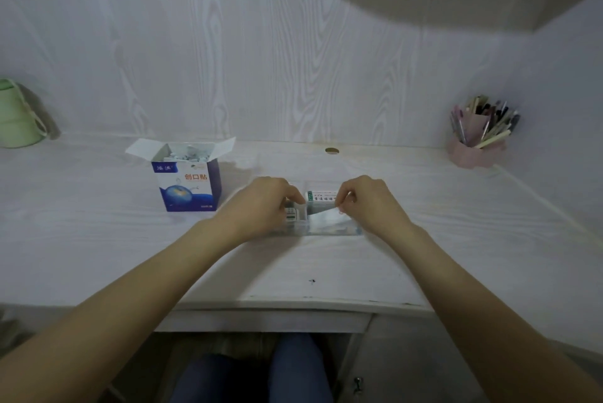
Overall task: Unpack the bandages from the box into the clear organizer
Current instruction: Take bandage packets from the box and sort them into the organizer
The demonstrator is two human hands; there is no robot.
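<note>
Over one clear organizer (326, 229), two hands (261, 203) (365, 200) pinch one bandage strip (321, 217).

pale wood-grain wall (261, 43), matching white counter (98, 239) with a cable hole (332, 150), pink pen holder (473, 154) far right, green jug (16, 115) far left

Box (187, 182): blue-and-white carton standing upright on the desk, top flaps lying open, left of the organizer
Bandages (186, 154): pale wrapped strips filling the box to its rim
Clear organizer (329, 228): sitting mid-desk, transparent, holding small packets in its compartments
</note>
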